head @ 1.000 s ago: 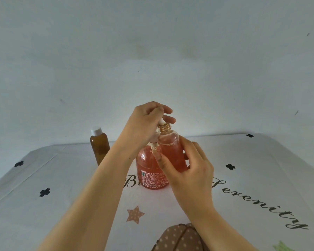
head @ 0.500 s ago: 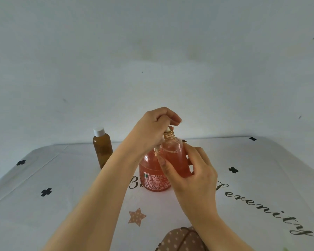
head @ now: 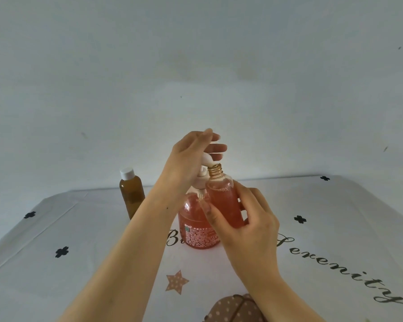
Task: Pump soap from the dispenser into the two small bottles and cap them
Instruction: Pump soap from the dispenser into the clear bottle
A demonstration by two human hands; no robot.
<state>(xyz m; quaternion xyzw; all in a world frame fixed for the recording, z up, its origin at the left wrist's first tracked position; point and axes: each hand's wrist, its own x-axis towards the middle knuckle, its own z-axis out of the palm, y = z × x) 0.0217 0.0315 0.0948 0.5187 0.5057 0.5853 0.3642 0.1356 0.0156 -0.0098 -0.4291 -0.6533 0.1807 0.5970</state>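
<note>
The right hand point(head: 249, 226) grips the likely slippery small bottle point(head: 222, 196) round its middle, at 3 o'clock of the dispenser point(head: 194, 231), the left hand point(head: 190, 156) straight-fingered over the pump point(head: 206, 161).

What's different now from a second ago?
The left hand, which was curled over the pump head and pressing it down, has straightened its fingers, and the pump head has come back up. The right hand still holds the small bottle at the nozzle; the dispenser and brown bottle have not moved.
</note>
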